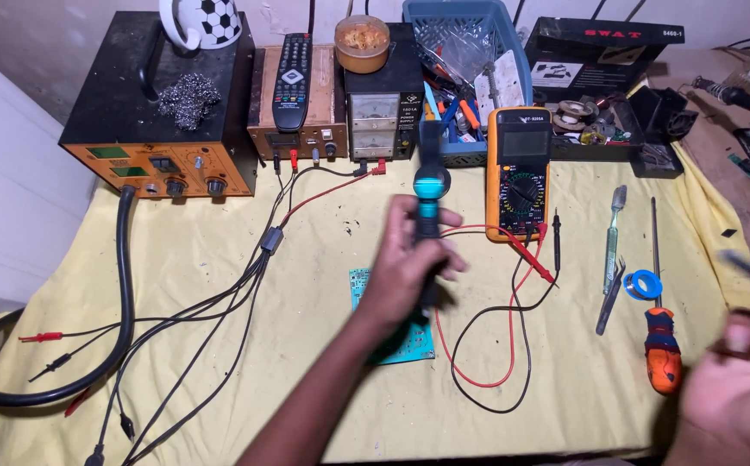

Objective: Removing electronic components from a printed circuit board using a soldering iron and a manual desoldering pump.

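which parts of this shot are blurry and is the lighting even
Head view: the right hand at the lower right corner is heavily motion-blurred; the left hand and the black and teal tool it grips are softly smeared. The multimeter, screwdriver and yellow cloth stay sharp. Light is warm and fairly even, dimmer toward the right edge.

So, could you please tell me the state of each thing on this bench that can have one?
Left hand: shut around the black and teal tool, held upright.
Right hand: blurred, grip unclear.
Multimeter: propped up, red and black leads plugged in, screen blank.
Circuit board: flat on the yellow cloth, partly under the left hand.
Orange-handled screwdriver: lying flat, untouched.
Remote control: lying on the wooden box.
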